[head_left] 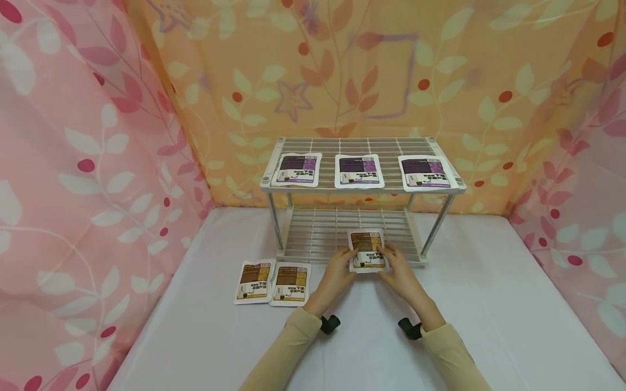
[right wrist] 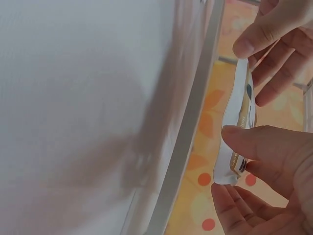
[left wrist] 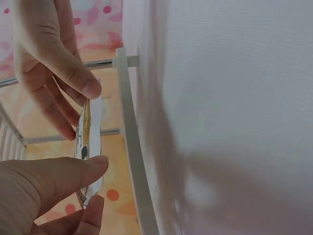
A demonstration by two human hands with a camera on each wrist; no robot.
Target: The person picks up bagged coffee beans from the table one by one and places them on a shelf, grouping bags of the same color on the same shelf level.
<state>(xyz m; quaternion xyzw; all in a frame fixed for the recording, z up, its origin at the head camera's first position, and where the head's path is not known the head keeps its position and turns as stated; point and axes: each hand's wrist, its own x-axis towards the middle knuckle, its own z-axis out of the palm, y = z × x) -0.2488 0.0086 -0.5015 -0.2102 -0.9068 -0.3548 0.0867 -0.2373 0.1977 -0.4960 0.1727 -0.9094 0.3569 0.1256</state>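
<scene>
Beige sleeves led up to both of our hands, which pinched one brown-labelled pouch (head_left: 368,250) between them at the front edge of the wire rack's lower shelf (head_left: 323,233). Our left hand (head_left: 337,270) held the pouch's left edge, thumb on its face and fingers curled behind; our right hand (head_left: 401,273) gripped the right edge the same way. From the wrist views the pouch (left wrist: 87,142) showed edge-on, thin and white-rimmed, clamped by thumbs and fingertips (right wrist: 244,142) just beside the rack's white front rail (right wrist: 188,127). Left of the grip and nearer to us, two more brown pouches (head_left: 271,282) lay flat, side by side, on the white tabletop (head_left: 489,304). Above and beyond the grip, three purple-labelled pouches (head_left: 359,171) sat in a row, apart from one another, along the front of the rack's top shelf (head_left: 362,145). Behind it all hung orange leaf-print cloth (head_left: 391,70), with pink leaf-print cloth (head_left: 73,163) on either side.
</scene>
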